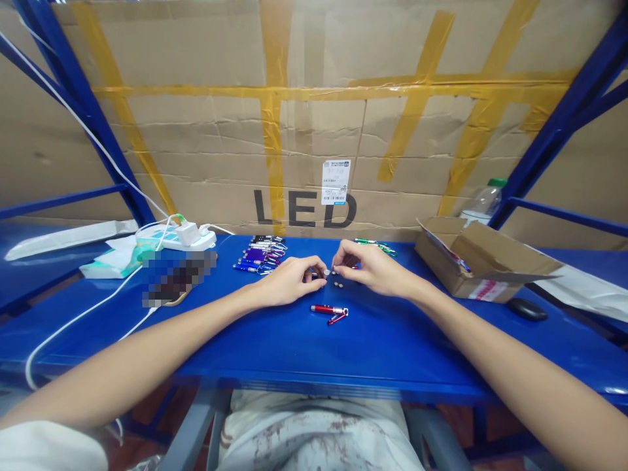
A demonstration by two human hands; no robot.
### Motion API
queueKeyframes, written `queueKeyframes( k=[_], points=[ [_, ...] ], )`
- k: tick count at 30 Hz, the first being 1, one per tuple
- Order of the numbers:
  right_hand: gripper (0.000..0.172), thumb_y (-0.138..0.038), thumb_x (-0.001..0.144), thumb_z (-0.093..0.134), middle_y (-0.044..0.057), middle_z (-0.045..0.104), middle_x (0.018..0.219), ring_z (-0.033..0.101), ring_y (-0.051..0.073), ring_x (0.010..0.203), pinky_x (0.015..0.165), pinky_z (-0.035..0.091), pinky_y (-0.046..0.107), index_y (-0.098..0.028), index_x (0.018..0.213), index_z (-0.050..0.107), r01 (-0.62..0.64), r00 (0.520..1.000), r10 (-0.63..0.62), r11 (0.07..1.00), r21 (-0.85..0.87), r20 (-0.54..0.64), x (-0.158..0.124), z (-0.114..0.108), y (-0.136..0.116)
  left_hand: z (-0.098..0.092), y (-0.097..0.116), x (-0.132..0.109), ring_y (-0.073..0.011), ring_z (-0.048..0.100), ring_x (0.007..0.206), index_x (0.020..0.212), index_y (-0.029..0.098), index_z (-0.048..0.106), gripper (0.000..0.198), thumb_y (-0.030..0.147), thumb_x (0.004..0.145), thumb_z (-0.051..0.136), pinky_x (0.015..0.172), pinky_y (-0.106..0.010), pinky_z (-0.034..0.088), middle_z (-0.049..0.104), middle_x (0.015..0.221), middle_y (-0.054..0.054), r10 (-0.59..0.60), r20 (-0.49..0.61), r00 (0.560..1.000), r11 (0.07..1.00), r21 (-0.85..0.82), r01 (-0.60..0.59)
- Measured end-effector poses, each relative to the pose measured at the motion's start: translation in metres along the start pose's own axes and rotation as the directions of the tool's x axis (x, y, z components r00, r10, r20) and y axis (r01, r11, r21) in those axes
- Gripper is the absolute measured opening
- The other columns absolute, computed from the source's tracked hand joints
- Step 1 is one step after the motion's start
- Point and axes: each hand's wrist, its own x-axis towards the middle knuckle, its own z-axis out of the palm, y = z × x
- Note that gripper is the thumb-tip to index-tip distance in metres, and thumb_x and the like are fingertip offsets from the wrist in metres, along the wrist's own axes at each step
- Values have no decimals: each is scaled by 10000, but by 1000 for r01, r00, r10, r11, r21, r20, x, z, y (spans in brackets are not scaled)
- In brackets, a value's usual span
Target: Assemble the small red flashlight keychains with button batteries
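A blue metal worktop [304,347] runs before a wall of brown cardboard taped in yellow and printed "LED", where a seated person's two hands meet at the centre. The left hand [289,280] is half curled, its thumb and forefinger nipping a small silver button cell [326,270]. A fingertip pinch looks the only grip that so small and flat a piece allows. The right hand [373,267] faces it with its fingertips drawn close together; whether they hold anything cannot be told. Two more loose silver cells [339,285] lie between the hands, just under the fingertips. Nearer the person than both hands rests a red metal keychain torch [328,309], laid flat so it will not roll. Beyond the left hand sits a heap of purple and blue keychain torches [262,255], and beyond the right a few green ones [375,244], apparently grouped by colour within reach. An open brown cardboard box [481,265] stands outside the right hand.
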Motion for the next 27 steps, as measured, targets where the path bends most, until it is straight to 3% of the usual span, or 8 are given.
queueKeyframes(
  k=[7, 12, 17, 27],
  points=[
    [89, -285, 953, 704, 13, 748, 884, 673, 181, 800, 781, 510, 299, -212, 927, 661, 47, 998, -48, 998, 29, 34, 0, 2, -2, 0, 2, 0, -161, 643, 725, 1152, 193, 698, 246, 369, 982, 675, 721, -272, 455, 704, 818, 8, -4, 0, 1000, 1000, 14, 4],
    [294, -333, 992, 705, 40, 790, 1042, 727, 206, 905, 863, 540, 334, -235, 1268, 677, 80, 997, -81, 991, 107, 1, 0, 1, -1, 1, 3, 0, -157, 626, 711, 1139, 190, 704, 228, 356, 983, 684, 698, -265, 434, 681, 793, 20, 9, -7, 1000, 1000, 15, -8],
    [110, -320, 991, 724, 41, 769, 925, 693, 206, 859, 804, 498, 316, -212, 995, 746, 140, 990, -140, 990, -14, -13, 2, 3, -1, 1, 4, 0, -150, 627, 737, 1086, 193, 712, 191, 346, 973, 702, 718, -256, 434, 718, 870, 14, 60, -11, 998, 998, 1, -60],
    [64, -267, 989, 714, 16, 738, 883, 656, 178, 806, 771, 468, 283, -210, 961, 719, 115, 993, -115, 993, -1, 9, 2, 8, 1, 1, 6, -1, -137, 601, 691, 1058, 191, 726, 200, 366, 964, 713, 690, -249, 416, 718, 831, 22, 74, -18, 997, 997, -8, -74]
  ],
)
